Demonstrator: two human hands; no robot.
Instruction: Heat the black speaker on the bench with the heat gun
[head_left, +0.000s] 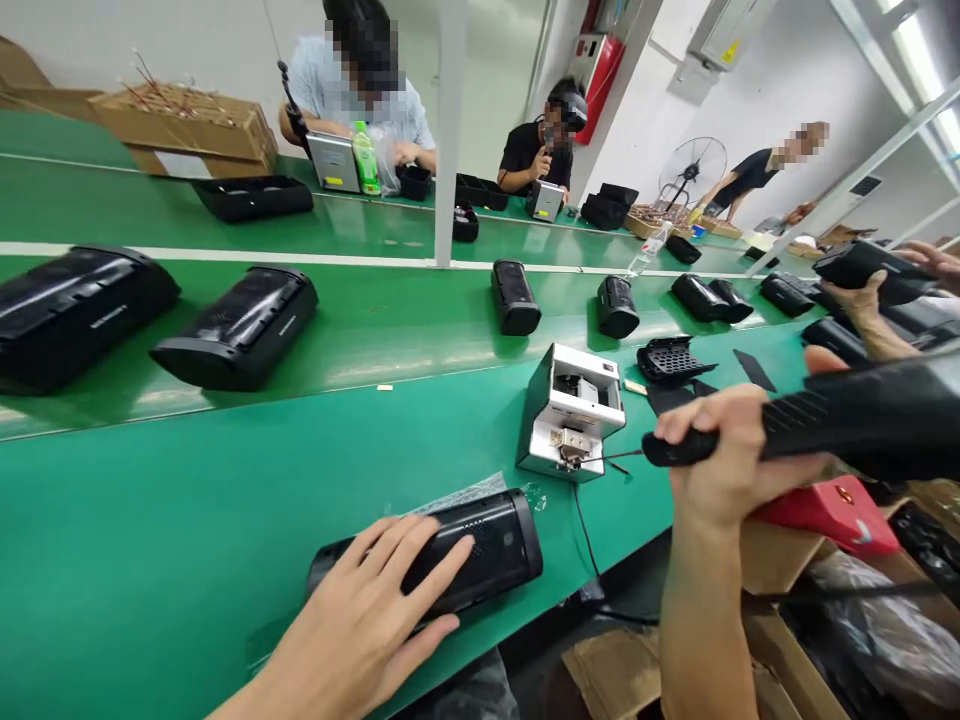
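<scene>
My left hand (375, 605) lies flat on a black speaker housing (491, 545) that rests on its side at the near edge of the green bench (187, 520). My right hand (724, 450) is raised at the right and grips a long black perforated grille panel (847, 415) by its end, holding it level in the air. Just left of that panel's tip stands a small white box-shaped machine (574, 410) with a metal part at its front.
Several black speaker housings (240, 325) lie along the green conveyor (375, 330) behind. A black grille piece (671, 358) lies beyond the white machine. Cardboard boxes (622, 670) and a red object (832, 510) sit below right. A co-worker's hand (862, 305) holds a housing at right; other people sit across.
</scene>
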